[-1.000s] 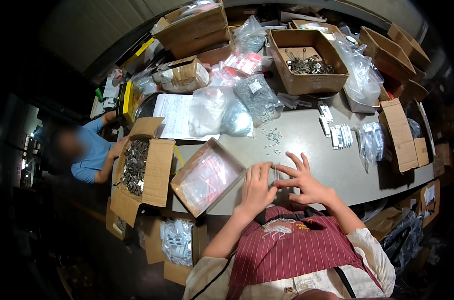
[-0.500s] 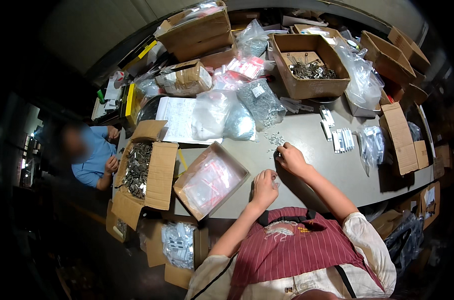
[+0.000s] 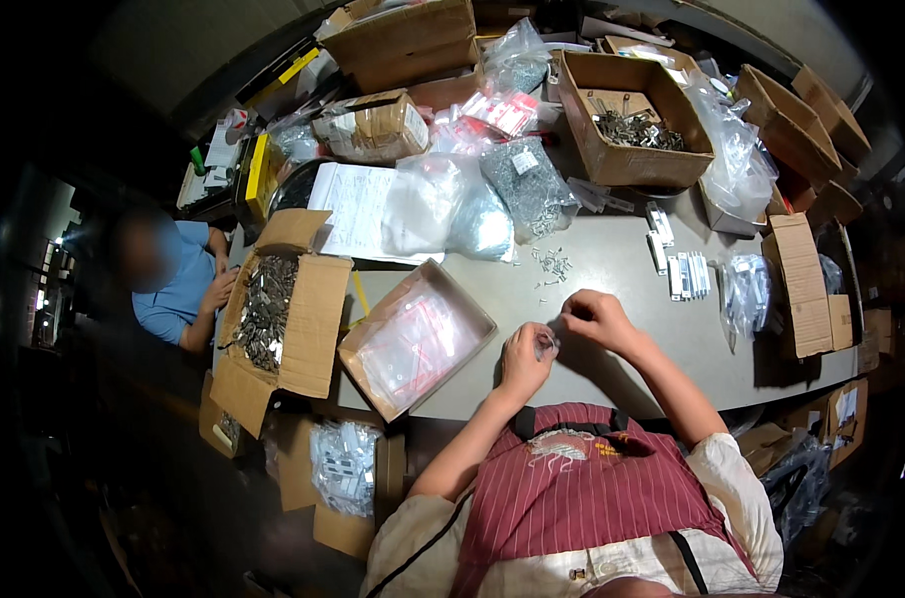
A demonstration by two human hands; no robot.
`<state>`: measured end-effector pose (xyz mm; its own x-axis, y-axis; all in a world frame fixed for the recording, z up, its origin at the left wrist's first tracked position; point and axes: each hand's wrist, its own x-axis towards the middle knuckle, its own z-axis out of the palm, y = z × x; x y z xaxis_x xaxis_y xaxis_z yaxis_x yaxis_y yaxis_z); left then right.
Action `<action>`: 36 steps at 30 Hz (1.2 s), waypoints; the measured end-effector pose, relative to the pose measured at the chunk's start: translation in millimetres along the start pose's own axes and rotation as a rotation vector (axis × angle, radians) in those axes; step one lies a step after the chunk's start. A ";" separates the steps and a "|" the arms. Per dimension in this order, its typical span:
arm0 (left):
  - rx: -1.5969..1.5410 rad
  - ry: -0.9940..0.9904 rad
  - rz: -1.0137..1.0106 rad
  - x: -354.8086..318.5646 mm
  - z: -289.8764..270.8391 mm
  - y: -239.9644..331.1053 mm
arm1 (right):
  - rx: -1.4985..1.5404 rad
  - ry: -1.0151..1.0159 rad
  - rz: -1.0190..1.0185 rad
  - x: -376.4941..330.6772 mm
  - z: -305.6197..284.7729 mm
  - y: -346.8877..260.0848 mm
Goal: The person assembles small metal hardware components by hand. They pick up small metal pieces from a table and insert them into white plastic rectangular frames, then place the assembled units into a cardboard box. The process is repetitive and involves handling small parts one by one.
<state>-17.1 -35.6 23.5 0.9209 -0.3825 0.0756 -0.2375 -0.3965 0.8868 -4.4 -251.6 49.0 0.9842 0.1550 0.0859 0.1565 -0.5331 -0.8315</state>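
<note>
My left hand (image 3: 526, 365) is closed round a small clear plastic bag (image 3: 546, 345), held above the near part of the table. Just to its right, my right hand (image 3: 600, 318) is pinched, thumb and fingertips together. Whatever those fingertips hold, if anything, is too small to make out. Beyond both hands, loose small screws (image 3: 553, 263) lie scattered on the grey table (image 3: 612, 257). They spread below a large clear bag of screws (image 3: 528, 181). An open carton (image 3: 456, 371) left of my left hand holds flat clear bags with red edges.
Metal parts fill a carton (image 3: 316, 334) at left and another (image 3: 632, 169) at the back. White-and-metal pieces (image 3: 688, 276) lie at right beside a bagged bundle (image 3: 745, 289). Papers (image 3: 348, 214) lie at back left. A person in blue (image 3: 183, 279) sits beyond the left edge.
My right hand has drawn back from the loose screws toward me, coming close to the bag in my left hand. The left hand has risen slightly in the picture. The whole view has shifted a little.
</note>
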 end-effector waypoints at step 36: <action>-0.076 0.060 -0.069 -5.5 9.1 -6.4 | -0.018 -0.182 -0.174 -12.8 10.0 -28.2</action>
<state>-23.4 -38.6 13.2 0.9516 -0.3051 0.0379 -0.1505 -0.3547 0.9228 -22.2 -230.3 65.9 0.9116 0.3916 0.1251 0.3249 -0.4999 -0.8029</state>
